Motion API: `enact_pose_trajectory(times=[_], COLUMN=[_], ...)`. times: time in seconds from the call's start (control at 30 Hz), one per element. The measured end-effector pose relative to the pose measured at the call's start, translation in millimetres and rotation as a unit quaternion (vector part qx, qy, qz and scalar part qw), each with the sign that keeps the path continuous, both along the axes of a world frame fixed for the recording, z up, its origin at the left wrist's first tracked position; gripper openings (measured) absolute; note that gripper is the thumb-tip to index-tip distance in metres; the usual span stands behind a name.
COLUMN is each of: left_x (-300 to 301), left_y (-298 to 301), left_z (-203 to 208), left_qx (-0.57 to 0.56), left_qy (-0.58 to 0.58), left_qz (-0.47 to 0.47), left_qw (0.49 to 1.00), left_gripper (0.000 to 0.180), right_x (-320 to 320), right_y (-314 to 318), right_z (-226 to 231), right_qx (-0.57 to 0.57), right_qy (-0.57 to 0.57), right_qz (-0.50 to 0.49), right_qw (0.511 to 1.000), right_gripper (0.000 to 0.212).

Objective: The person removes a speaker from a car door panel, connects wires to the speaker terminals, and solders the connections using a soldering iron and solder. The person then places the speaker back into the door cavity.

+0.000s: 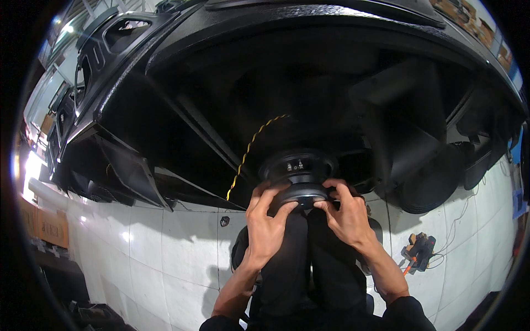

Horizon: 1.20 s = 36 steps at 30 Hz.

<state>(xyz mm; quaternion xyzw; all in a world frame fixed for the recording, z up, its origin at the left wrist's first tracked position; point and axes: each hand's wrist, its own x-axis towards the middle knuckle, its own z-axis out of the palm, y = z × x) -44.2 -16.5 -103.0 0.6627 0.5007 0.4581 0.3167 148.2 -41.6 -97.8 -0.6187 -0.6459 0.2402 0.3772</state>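
Note:
Both hands grip a round black loudspeaker driver (pixel 301 193) above my knees. My left hand (pixel 268 218) has its fingers wrapped round the left side, thumb on the near rim. On the opposite side my right hand (pixel 346 215) holds it the same way. Two small metal terminals show on the driver's far part. Just beyond it looms a large black cabinet (pixel 182 60) with a dark, hollow interior. A twisted yellow and black wire (pixel 247 153) hangs out of that interior, left of the driver, and touches neither hand.
White floor tiles (pixel 182 237) lie below. To the right, a dark power tool with an orange part (pixel 420 251) rests on the floor among thin cables. A small black object (pixel 224 221) lies left of my legs. Cardboard boxes (pixel 49 226) stand at the far left.

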Motion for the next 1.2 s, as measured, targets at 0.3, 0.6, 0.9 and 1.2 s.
enact_pose_trajectory(times=[0.3, 0.6, 0.9, 1.2], left_x=[1, -8, -8, -6], left_y=[3, 11, 13, 13], left_z=[5, -7, -10, -17], left_qx=[0.014, 0.114, 0.13, 0.081], left_qy=[0.004, 0.134, 0.104, 0.046], left_qz=[0.0, 0.024, 0.024, 0.036], left_qw=[1.0, 0.984, 0.986, 0.995], left_gripper=[0.036, 0.033, 0.034, 0.03], right_x=[1, 1, -6, -5], right_y=[3, 7, 6, 6], right_z=[2, -18, -24, -28], right_qx=[-0.051, 0.031, 0.044, 0.203], right_qy=[-0.017, -0.036, 0.004, -0.142], right_qz=[-0.02, -0.016, -0.039, -0.084], right_qw=[0.998, 0.999, 0.998, 0.965], right_gripper=[0.042, 0.036, 0.038, 0.039])
